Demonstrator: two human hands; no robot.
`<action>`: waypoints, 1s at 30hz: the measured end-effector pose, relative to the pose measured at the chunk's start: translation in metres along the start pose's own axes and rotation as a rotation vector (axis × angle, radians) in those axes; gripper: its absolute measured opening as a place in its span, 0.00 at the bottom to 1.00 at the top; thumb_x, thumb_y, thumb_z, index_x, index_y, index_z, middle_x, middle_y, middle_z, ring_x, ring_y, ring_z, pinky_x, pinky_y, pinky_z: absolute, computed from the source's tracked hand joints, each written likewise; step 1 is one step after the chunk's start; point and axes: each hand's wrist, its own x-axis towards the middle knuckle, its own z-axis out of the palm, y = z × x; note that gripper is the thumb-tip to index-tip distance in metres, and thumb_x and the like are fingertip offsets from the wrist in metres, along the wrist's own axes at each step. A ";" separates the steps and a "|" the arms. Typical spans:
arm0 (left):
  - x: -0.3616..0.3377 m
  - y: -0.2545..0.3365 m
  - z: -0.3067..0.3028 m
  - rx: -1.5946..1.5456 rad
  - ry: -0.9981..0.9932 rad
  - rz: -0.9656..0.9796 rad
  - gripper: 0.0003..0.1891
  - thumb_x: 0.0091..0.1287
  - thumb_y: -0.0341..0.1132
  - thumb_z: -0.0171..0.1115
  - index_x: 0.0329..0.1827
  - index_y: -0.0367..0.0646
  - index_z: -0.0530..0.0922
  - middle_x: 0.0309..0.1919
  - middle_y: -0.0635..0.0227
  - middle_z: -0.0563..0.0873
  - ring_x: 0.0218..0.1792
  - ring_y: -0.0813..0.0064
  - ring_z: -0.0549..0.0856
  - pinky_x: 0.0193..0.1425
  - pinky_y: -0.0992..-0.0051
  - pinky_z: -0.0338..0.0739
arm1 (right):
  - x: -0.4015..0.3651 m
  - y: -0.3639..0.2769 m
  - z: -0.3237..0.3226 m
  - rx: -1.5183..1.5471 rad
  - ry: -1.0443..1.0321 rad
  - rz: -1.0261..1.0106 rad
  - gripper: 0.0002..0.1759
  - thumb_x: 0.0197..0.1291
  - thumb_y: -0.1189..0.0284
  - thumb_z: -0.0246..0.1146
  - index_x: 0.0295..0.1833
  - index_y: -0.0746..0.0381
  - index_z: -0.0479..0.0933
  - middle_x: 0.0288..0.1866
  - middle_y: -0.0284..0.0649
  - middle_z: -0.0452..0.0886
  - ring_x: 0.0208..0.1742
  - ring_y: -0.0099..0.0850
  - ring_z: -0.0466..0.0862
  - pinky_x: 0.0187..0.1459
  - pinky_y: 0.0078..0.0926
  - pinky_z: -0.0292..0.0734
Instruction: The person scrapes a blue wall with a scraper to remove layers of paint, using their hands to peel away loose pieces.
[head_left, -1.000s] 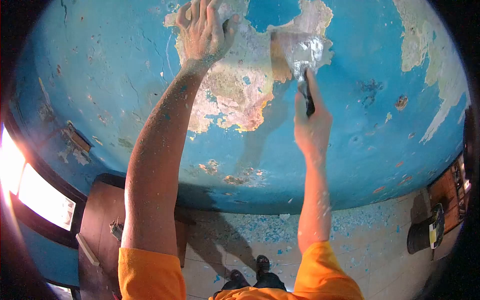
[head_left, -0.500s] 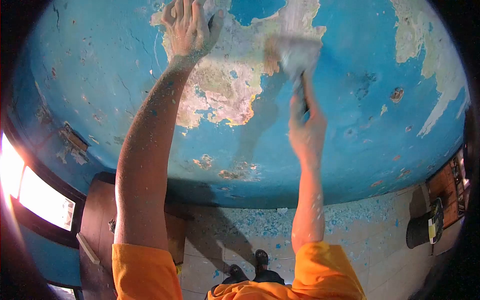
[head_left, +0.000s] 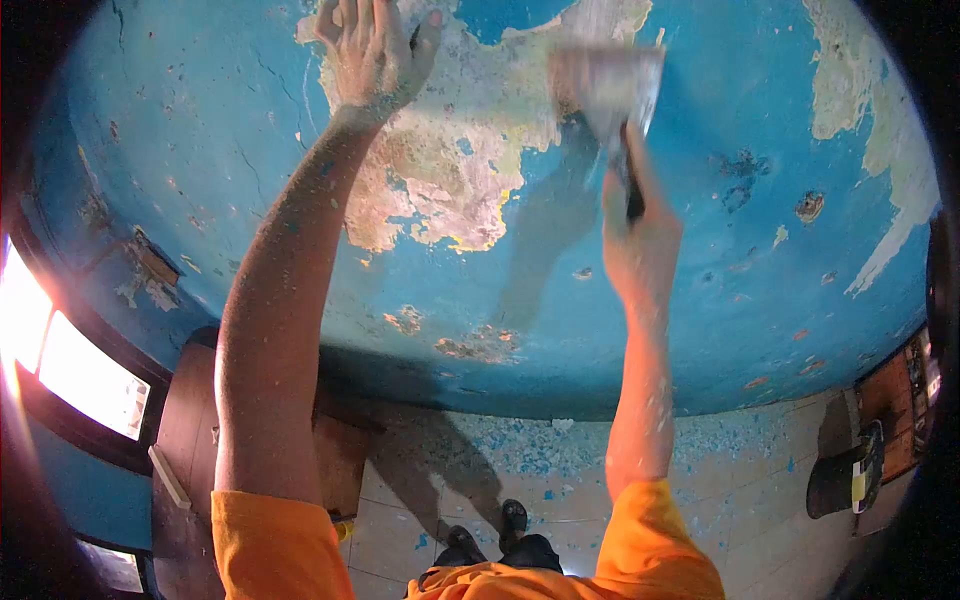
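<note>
My right hand [head_left: 642, 225] is closed around the dark handle of a broad paint scraper [head_left: 608, 85], slightly blurred by motion. The scraper's wide metal blade points up at the right edge of a bare patch [head_left: 455, 165] on the blue wall [head_left: 420, 300]. My left hand [head_left: 370, 55] lies with its fingers spread against the wall, on the upper left part of that patch, holding nothing. Ragged blue paint borders the patch, with a yellowish rim at its lower edge. Specks of paint cling to both forearms.
Blue paint flakes [head_left: 540, 445] litter the tiled floor along the wall's foot. A dark bucket-like container [head_left: 835, 485] stands at the right. Brown wooden furniture [head_left: 185, 430] and a bright window [head_left: 90, 375] are at the left. Another peeled area [head_left: 890, 130] shows at the upper right.
My right hand and the scraper have shifted slightly right and up along the wall. My left hand stays braced on the patch, and the view has moved a little.
</note>
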 end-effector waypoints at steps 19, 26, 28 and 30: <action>-0.003 -0.001 0.003 0.081 0.007 0.031 0.22 0.65 0.41 0.59 0.61 0.47 0.69 0.57 0.64 0.75 0.58 0.62 0.73 0.63 0.56 0.53 | -0.021 0.036 -0.006 -0.041 -0.047 -0.144 0.30 0.64 0.74 0.56 0.72 0.50 0.62 0.41 0.59 0.80 0.36 0.49 0.85 0.31 0.35 0.78; -0.003 -0.003 0.002 0.274 -0.096 0.043 0.21 0.66 0.44 0.56 0.60 0.47 0.70 0.58 0.64 0.75 0.57 0.63 0.73 0.63 0.58 0.53 | -0.017 0.036 -0.004 0.011 -0.026 -0.097 0.29 0.64 0.71 0.56 0.72 0.50 0.62 0.37 0.59 0.80 0.32 0.55 0.81 0.30 0.38 0.77; 0.003 0.006 -0.002 0.115 -0.023 0.018 0.21 0.66 0.44 0.56 0.60 0.46 0.70 0.59 0.64 0.75 0.56 0.62 0.73 0.63 0.57 0.53 | -0.013 0.040 -0.004 0.038 -0.055 -0.119 0.29 0.65 0.70 0.56 0.72 0.50 0.62 0.36 0.60 0.79 0.31 0.58 0.79 0.29 0.40 0.75; 0.004 0.003 0.000 0.102 -0.013 0.039 0.21 0.67 0.44 0.55 0.60 0.46 0.70 0.59 0.65 0.75 0.57 0.63 0.73 0.63 0.57 0.52 | 0.023 0.017 -0.008 -0.034 -0.027 -0.160 0.30 0.65 0.70 0.55 0.72 0.49 0.61 0.34 0.61 0.78 0.33 0.61 0.76 0.28 0.39 0.75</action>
